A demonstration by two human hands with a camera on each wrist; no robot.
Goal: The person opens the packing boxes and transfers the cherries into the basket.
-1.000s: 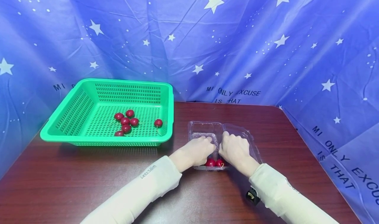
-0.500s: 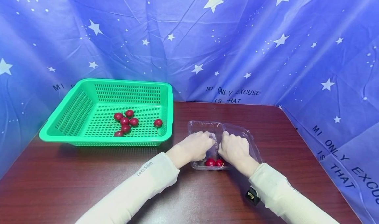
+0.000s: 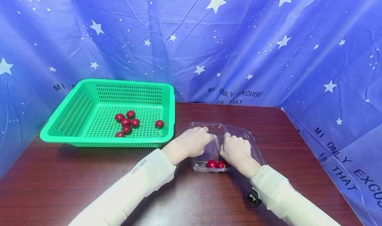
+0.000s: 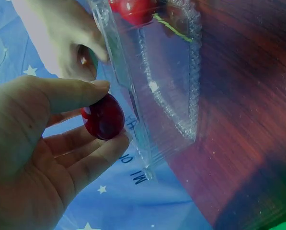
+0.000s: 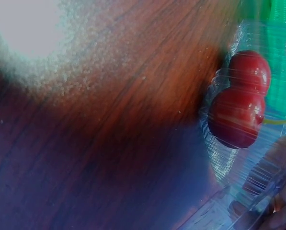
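A clear plastic clamshell box (image 3: 209, 170) lies on the table with its lid (image 3: 255, 146) folded out to the right. Two red cherries (image 3: 212, 164) sit at its near end, also visible through the wall in the right wrist view. My left hand (image 3: 195, 141) is over the box's left side. In the left wrist view it pinches another dark red cherry (image 4: 103, 117) between thumb and fingertips, close beside the box rim. With curled fingers my right hand (image 3: 237, 149) grips the box along the fold between tray and lid; its fingertips (image 5: 277, 218) show at the plastic in the right wrist view.
A green plastic basket (image 3: 107, 140) stands at the left of the table, several cherries (image 3: 126, 122) on its slotted floor and a single cherry (image 3: 159, 123) by its right wall. Blue star-printed cloth (image 3: 191, 46) hangs behind and beside the brown table (image 3: 191, 202).
My left hand has drawn back to the left and slightly away from me, uncovering more of the box's near left corner. The right hand and box have stayed in place.
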